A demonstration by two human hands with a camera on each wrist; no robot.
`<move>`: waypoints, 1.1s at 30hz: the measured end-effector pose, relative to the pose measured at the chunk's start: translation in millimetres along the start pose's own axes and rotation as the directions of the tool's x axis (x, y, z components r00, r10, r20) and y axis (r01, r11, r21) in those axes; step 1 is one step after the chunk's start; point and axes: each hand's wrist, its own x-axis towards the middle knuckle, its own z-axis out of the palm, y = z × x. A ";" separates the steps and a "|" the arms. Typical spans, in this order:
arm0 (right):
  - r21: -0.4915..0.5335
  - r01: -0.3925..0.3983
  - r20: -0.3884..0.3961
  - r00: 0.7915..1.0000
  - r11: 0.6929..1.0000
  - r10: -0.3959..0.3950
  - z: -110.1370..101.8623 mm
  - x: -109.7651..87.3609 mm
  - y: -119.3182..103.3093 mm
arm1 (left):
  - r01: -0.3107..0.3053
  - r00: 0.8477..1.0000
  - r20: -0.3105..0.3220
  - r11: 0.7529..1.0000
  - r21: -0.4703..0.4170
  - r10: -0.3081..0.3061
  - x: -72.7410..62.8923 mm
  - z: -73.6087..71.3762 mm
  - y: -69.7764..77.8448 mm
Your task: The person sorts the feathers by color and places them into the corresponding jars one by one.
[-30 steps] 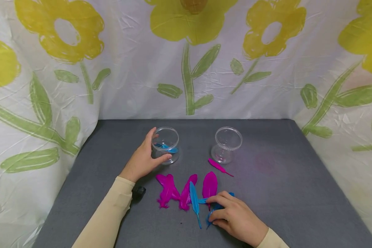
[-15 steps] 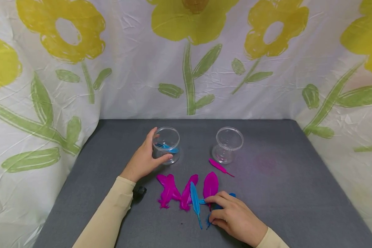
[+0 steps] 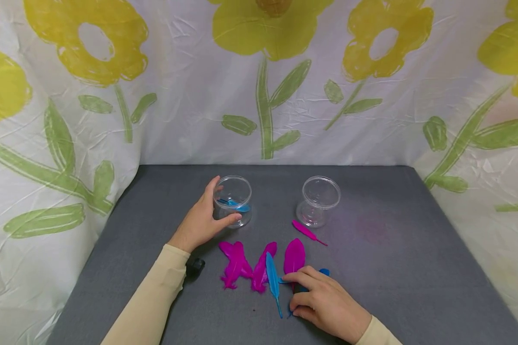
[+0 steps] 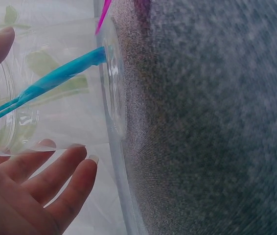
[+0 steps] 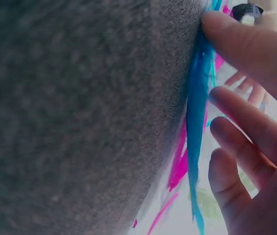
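My left hand (image 3: pixel 200 221) grips a clear plastic cup (image 3: pixel 249 197) from its left side, thumb in front and fingers behind. Inside the cup lie blue feathers (image 4: pixel 55 81), quills towards the rim in the left wrist view. My right hand (image 3: pixel 328 302) is low over the table, bent fingers over a blue feather (image 5: pixel 196 103). In the right wrist view its thumb touches this feather near one end; the other fingertips sit along it, apart from the thumb. The hand partly hides this feather in the head view. Another blue feather (image 3: pixel 272 275) lies left of the hand, overlapping a magenta feather (image 3: pixel 260 278).
A second clear cup (image 3: pixel 321 207) stands at the back right, a small magenta feather (image 3: pixel 304 230) before it. A larger magenta feather (image 3: pixel 294 256) lies behind my right hand, and magenta feathers (image 3: pixel 236 266) overlap at left. A small black device (image 3: pixel 195 268) is at my left wrist.
My right fingertips have shifted slightly left over the blue feather, covering more of it. The left hand keeps its hold on the cup. The head view has drifted slightly.
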 end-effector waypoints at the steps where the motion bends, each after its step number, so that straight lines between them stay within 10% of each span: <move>1: 0.001 -0.001 0.006 1.000 1.000 0.001 -0.1 0.6 -0.7 | 0.003 1.000 0.000 1.000 -0.001 -0.003 -0.3 -0.1 0.3; 14: 0.122 0.004 -0.022 1.000 0.993 -0.002 -8.2 15.9 2.0 | -0.008 1.000 -0.014 1.000 0.008 0.008 1.4 2.5 -4.3; 27: 0.333 -0.255 -0.034 0.959 0.908 0.282 -34.5 26.9 30.3 | -0.004 1.000 -0.014 1.000 -0.002 0.004 2.0 3.2 -2.6; 33: 0.331 -0.240 -0.073 0.958 0.913 0.278 -37.7 38.5 38.3 | -0.001 1.000 -0.011 1.000 -0.004 0.000 1.8 0.7 -2.9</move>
